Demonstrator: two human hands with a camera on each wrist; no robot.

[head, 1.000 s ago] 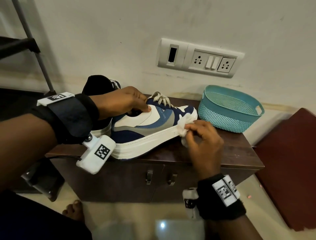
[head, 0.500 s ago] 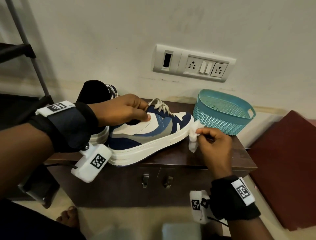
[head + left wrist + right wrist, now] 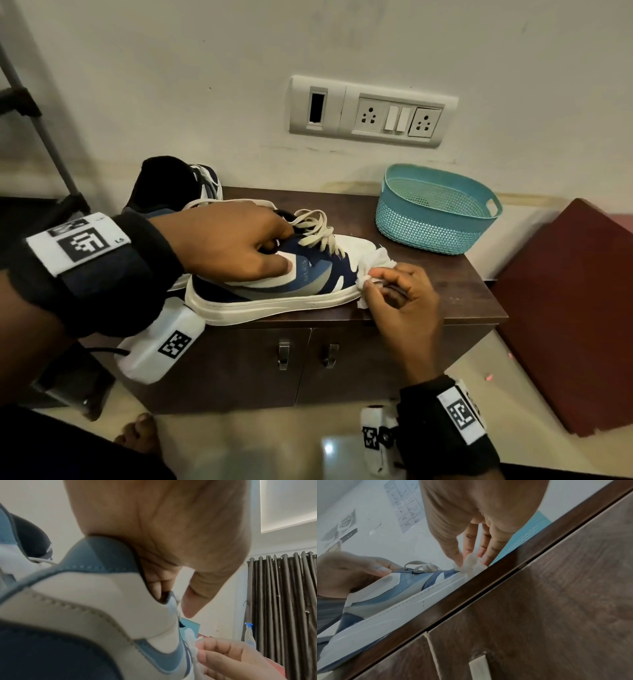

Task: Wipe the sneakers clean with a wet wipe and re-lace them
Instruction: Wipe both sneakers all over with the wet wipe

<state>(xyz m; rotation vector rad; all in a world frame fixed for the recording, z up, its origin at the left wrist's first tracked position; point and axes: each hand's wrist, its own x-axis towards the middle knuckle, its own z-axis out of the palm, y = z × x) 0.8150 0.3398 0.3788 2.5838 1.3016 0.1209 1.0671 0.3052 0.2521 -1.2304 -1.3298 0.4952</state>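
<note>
Against a pale wall, on the dark wooden counter (image 3: 428,301), the blue-and-white laced sneaker (image 3: 274,284) looks light but stiff-soled, best steadied at its collar, where the left hand (image 3: 233,246) grips, while the right hand (image 3: 400,298) pinches a soft, crumpled white wet wipe (image 3: 371,265) against its toe.

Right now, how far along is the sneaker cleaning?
Nothing looks finished. In hand: the left hand grips the near sneaker while the right hand rubs the wipe on its toe. Left: the second sneaker behind; the near sneaker's laces remain threaded.
</note>
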